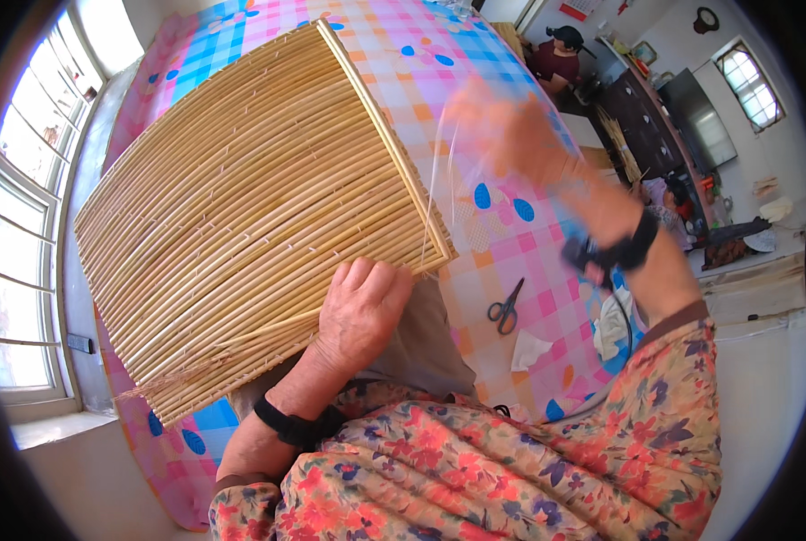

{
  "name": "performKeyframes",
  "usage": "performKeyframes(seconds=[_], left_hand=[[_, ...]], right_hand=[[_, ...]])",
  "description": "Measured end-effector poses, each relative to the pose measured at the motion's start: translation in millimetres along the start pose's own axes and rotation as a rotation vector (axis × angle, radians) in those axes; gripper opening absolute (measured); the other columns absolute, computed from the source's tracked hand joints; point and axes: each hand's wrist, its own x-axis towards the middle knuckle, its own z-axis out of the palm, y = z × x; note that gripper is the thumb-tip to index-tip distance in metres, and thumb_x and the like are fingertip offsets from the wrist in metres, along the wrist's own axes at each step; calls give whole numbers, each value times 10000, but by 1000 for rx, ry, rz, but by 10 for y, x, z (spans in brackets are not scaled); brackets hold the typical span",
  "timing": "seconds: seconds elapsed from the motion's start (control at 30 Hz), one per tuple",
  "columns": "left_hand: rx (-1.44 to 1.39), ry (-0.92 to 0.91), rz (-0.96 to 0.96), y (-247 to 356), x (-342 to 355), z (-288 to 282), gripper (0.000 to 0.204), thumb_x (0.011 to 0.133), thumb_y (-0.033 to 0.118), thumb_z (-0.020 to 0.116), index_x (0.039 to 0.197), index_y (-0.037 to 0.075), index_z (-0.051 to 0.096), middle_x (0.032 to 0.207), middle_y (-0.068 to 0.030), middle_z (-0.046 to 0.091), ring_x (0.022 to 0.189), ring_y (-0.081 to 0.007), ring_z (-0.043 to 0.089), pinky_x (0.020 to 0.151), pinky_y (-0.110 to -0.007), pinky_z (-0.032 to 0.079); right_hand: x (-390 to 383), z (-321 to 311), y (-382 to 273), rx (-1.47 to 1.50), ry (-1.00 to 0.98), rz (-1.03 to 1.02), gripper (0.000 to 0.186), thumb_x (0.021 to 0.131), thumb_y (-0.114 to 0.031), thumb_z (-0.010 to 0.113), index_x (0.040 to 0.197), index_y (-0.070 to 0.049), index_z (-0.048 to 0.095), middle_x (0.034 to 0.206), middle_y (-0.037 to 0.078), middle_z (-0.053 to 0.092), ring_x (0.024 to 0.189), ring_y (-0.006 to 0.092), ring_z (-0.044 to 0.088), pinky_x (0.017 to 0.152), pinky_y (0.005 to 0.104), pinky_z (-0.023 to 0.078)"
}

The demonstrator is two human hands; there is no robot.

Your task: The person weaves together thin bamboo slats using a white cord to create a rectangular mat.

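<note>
A mat of straw-coloured stalks [232,198], stitched side by side in rows, lies tilted over my lap and the bed. My left hand [363,307] is closed on its near edge, close to the right corner, with the fingers curled over the top stalks. A few loose thin stalks [268,332] lie along that edge beside the hand. My right hand [511,131] is raised to the right of the mat and blurred by motion. Pale thin thread [436,167] runs from its fingers down to the mat's right corner, so it appears closed on the thread; any needle is too blurred to see.
Black-handled scissors [504,311] and a white scrap [531,352] lie on the checked, flowered cover [475,270] to the right. A white cloth [612,326] is farther right. Barred windows [24,234] line the left. Another person [556,63] sits at the far right.
</note>
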Motion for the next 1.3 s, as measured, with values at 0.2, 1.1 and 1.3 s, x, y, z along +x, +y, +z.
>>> performKeyframes(seconds=[0.2,1.1,1.3], left_hand=[[27,-10,-52,-36,-7,18,298,772,119,574,1054,34,622,890,-63,507,845,-239,520,768,-357,438],[35,-8,-40,-13,-6,11,277,766,115,584,1028,31,621,867,-71,484,829,-241,512,748,-358,436],[33,-37,-61,-13,-8,-10,259,767,118,580,1011,35,613,865,-69,481,824,-240,508,743,-359,434]], right_hand=[[351,-340,701,75,243,342,154,905,-145,616,986,-14,608,781,157,650,702,255,652,635,355,502],[165,257,56,-401,180,111,72,848,-117,608,889,-87,557,800,50,546,670,192,616,531,298,499],[470,430,418,177,402,650,126,922,-107,583,842,-10,569,735,172,616,651,333,616,590,401,504]])
